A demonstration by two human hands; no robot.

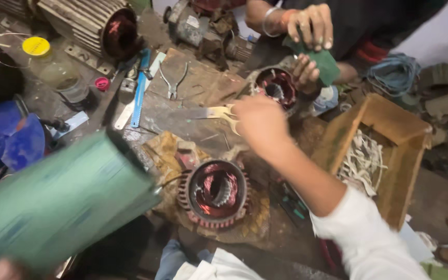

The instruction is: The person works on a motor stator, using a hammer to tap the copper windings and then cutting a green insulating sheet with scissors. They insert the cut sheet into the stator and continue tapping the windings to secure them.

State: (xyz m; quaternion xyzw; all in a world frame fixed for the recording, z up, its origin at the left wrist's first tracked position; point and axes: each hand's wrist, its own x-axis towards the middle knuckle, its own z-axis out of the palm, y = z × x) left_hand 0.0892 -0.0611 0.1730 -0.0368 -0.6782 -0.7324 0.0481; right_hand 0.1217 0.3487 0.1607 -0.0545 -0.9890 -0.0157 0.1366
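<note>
My right hand (255,122) reaches forward over the bench and is closed on yellow-handled scissors (211,112), whose blades point left. My left hand (3,268) is a blur at the bottom left corner, under a thick green roll of sheet (58,202) that it holds up, tilted. A motor stator with copper windings (214,193) lies on a brown cloth (164,150) just in front of me, between both hands. Across the bench another person's hands (312,23) hold a piece of green sheet (326,65) over a smaller stator (276,85).
A wooden box (405,124) with white strips stands at the right. Pliers (172,83), a blue-handled tool (140,88), a yellow lid (36,46) and a ribbed motor housing (97,26) crowd the far left. Blue parts (6,137) sit at the left edge.
</note>
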